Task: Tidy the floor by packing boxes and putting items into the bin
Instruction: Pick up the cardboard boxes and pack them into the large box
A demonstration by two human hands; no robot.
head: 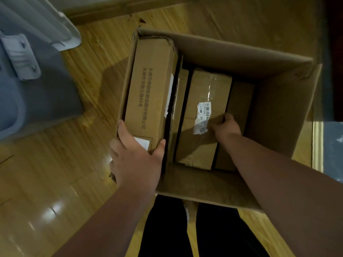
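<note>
A large open cardboard box (282,101) stands on the wooden floor in front of my legs. Inside it, a long printed carton (152,89) stands on edge against the left wall; my left hand (135,160) grips its near end, thumb on the right side. Deeper inside lies a flat taped parcel (204,101) with a barcode label. My right hand (225,127) reaches down onto that parcel, fingers curled at its right edge. A thin cardboard piece (182,86) stands between the carton and the parcel.
A translucent grey plastic bin (37,86) with a latch stands at the left on the floor. Its lid rim (63,30) shows at the top left. A blue surface (333,145) lies at the right edge. My dark-trousered legs are below the box.
</note>
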